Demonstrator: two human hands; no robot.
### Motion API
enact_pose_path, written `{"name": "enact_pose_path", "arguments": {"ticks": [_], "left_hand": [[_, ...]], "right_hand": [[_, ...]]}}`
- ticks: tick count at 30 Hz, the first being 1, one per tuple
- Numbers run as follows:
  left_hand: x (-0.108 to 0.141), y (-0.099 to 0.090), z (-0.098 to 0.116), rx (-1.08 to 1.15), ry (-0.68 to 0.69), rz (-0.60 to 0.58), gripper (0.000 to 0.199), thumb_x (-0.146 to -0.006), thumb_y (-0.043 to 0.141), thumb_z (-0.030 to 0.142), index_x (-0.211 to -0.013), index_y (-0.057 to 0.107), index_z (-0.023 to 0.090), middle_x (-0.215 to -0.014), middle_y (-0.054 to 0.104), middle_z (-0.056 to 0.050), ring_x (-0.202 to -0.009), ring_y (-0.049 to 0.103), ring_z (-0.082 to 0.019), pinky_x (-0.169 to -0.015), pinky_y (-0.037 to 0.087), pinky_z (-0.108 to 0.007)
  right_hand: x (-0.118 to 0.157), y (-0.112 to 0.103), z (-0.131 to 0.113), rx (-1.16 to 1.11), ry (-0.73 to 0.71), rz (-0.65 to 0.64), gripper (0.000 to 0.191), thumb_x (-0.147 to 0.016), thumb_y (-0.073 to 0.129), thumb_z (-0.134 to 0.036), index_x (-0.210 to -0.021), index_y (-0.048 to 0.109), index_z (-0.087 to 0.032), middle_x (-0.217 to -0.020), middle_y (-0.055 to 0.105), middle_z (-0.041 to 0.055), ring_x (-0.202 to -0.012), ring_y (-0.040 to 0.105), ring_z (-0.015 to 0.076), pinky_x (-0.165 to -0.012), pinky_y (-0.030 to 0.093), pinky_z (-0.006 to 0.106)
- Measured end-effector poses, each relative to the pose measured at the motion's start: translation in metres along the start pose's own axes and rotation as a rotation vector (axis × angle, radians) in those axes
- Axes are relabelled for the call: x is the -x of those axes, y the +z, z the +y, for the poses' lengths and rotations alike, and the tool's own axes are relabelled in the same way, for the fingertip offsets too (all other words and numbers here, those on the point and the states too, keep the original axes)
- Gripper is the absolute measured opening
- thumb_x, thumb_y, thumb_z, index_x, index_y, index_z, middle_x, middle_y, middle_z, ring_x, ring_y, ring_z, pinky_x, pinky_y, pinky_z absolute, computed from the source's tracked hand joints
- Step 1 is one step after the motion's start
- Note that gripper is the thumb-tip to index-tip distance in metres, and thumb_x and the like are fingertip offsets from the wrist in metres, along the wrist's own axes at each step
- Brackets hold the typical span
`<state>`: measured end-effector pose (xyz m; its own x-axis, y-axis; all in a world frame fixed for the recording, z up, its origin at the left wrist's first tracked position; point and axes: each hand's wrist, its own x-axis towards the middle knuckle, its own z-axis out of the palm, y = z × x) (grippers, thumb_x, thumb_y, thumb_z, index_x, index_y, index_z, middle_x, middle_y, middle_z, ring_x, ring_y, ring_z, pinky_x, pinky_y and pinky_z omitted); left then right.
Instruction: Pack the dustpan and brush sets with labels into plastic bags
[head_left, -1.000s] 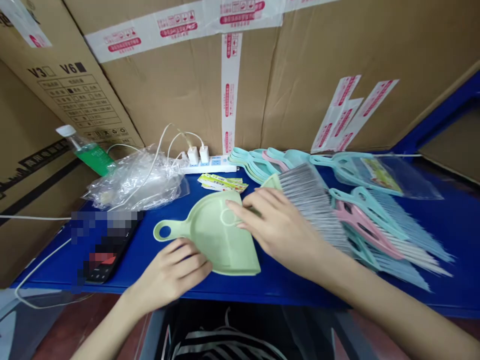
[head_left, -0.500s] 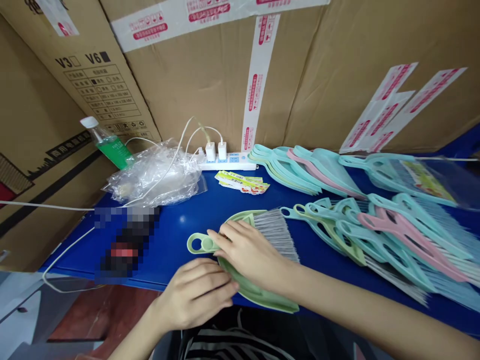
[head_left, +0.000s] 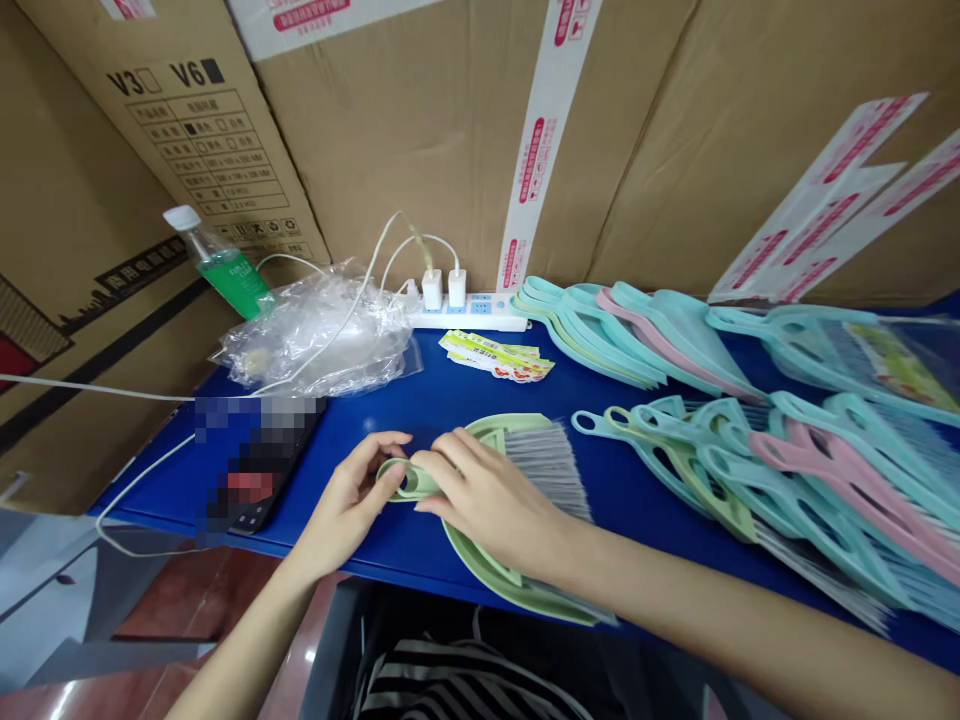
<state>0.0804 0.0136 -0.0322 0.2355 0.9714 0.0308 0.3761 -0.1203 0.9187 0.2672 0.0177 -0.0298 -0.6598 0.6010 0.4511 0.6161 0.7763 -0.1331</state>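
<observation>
One left hand and one right hand grip one dustpan and one brush.

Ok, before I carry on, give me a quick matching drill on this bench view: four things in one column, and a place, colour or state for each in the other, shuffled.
1. left hand
2. brush
3. power strip
4. bottle

A. tilted, with a white cap
B. lying over the dustpan, bristles grey
C. white, with plugs standing in it
D. at the ring end of a green handle

Right pairs: 1-D, 2-B, 3-C, 4-A
</observation>
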Motion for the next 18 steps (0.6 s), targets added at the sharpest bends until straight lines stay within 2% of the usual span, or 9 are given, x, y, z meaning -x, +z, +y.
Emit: {"name": "enact_pose_path", "arguments": {"ticks": [4, 6, 8, 10, 13, 18], "left_hand": [[-0.002, -0.002, 0.000, 0.021, -0.012, -0.043, 0.032, -0.087, 0.057, 0.045, -0.105, 0.060, 0.018, -0.085, 0.058, -0.002, -0.062, 0.048, -0.010, -0.051, 0.042, -0.020], [-0.003, -0.003, 0.000, 0.019, -0.020, -0.065, 0.032, -0.088, 0.056, 0.045, -0.103, 0.061, 0.018, -0.084, 0.057, -0.002, -0.061, 0.047, -0.010, -0.050, 0.043, -0.020], [-0.005, -0.005, 0.001, 0.022, -0.018, -0.090, 0.032, -0.088, 0.055, 0.045, -0.101, 0.062, 0.018, -0.085, 0.057, -0.003, -0.061, 0.048, -0.010, -0.051, 0.044, -0.020], [-0.007, -0.006, 0.002, 0.028, -0.011, -0.112, 0.030, -0.088, 0.054, 0.044, -0.100, 0.063, 0.018, -0.086, 0.057, -0.003, -0.062, 0.049, -0.010, -0.051, 0.045, -0.020], [-0.011, -0.006, 0.006, 0.037, -0.011, -0.145, 0.028, -0.088, 0.052, 0.041, -0.099, 0.064, 0.018, -0.082, 0.057, -0.001, -0.062, 0.050, -0.011, -0.054, 0.046, -0.021], [-0.020, -0.004, 0.013, 0.051, -0.103, -0.262, 0.029, -0.090, 0.047, 0.039, -0.099, 0.064, 0.018, -0.076, 0.059, 0.000, -0.063, 0.054, -0.012, -0.058, 0.049, -0.024]], "right_hand": [[0.020, -0.019, 0.013, -0.085, -0.030, -0.005, 0.024, -0.094, 0.055, -0.027, -0.109, 0.063, -0.010, -0.099, 0.065, 0.0117, -0.096, 0.060, 0.0242, -0.083, 0.054, 0.038], [0.036, -0.030, 0.023, -0.115, -0.016, -0.075, 0.030, -0.095, 0.051, -0.026, -0.118, 0.060, -0.009, -0.112, 0.065, 0.0144, -0.111, 0.057, 0.0264, -0.092, 0.052, 0.042], [0.052, -0.035, 0.033, -0.101, 0.014, -0.146, 0.040, -0.095, 0.050, -0.032, -0.129, 0.056, -0.011, -0.128, 0.060, 0.0167, -0.127, 0.048, 0.0305, -0.100, 0.047, 0.050], [0.066, -0.035, 0.040, -0.098, 0.037, -0.237, 0.051, -0.094, 0.052, -0.038, -0.139, 0.049, -0.015, -0.144, 0.049, 0.0166, -0.139, 0.034, 0.0332, -0.106, 0.040, 0.057], [0.076, -0.029, 0.042, -0.130, 0.071, -0.354, 0.061, -0.092, 0.055, -0.042, -0.148, 0.039, -0.022, -0.156, 0.031, 0.0138, -0.146, 0.016, 0.0331, -0.111, 0.030, 0.061], [0.078, -0.024, 0.037, -0.181, 0.127, -0.400, 0.067, -0.092, 0.054, -0.044, -0.151, 0.031, -0.023, -0.160, 0.019, 0.0141, -0.146, 0.005, 0.0339, -0.111, 0.023, 0.063]]}}
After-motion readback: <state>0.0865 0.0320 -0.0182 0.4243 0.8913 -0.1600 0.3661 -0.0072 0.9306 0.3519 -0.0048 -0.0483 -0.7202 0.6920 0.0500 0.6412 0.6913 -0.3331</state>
